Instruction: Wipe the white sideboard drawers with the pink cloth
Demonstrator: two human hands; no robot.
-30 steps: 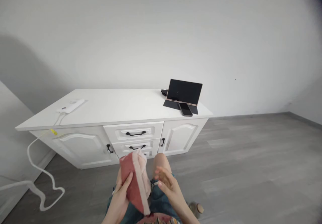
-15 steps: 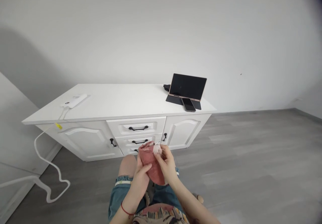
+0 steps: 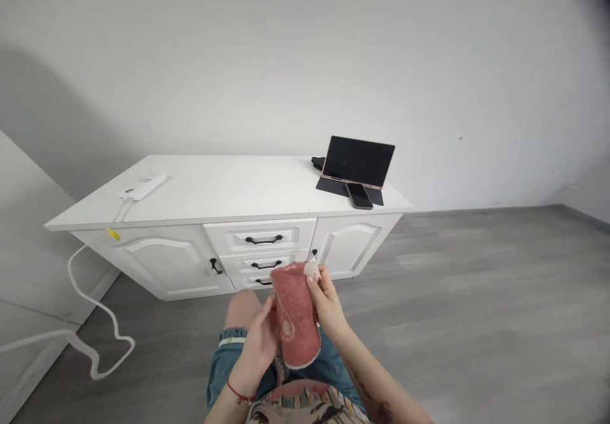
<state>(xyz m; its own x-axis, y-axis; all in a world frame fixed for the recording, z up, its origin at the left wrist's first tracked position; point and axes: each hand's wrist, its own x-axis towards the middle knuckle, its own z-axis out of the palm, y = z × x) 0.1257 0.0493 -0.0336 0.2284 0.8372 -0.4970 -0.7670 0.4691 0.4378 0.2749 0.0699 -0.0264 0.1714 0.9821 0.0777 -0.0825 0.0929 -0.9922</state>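
1. Here's the pink cloth (image 3: 298,322), folded into a compact bundle and held up between both sets of fingers above the lap, its pale motif facing up. A second ago it lay wide in the left fingers, a long pale band on show; now that band is out of sight.

2. Right hand (image 3: 328,306): thumb and fingers are clamped on a white piece (image 3: 312,269) at the bundle's upper right corner. They were off the cloth a second ago, so this is a two-handed hold now, which I'd judge gives better control of the folded shape.

3. Left hand (image 3: 261,341): it grips the bundle's left edge, thumb along the side; the fingers behind are hidden, so how tightly they close I can't tell. A red bracelet (image 3: 239,395) sits at the wrist.

4. Just past the fingertips, the drawer fronts (image 3: 265,239) of a white cabinet (image 3: 229,189).

5. Farther off, ahead and right of the right fingers: a propped tablet (image 3: 359,160), a phone (image 3: 359,196) resting on its cover, a black item (image 3: 318,163) partly behind.

6. Well left of the left fingers, a white device (image 3: 143,187) trails its cable (image 3: 114,325) down past the cabinet edge.
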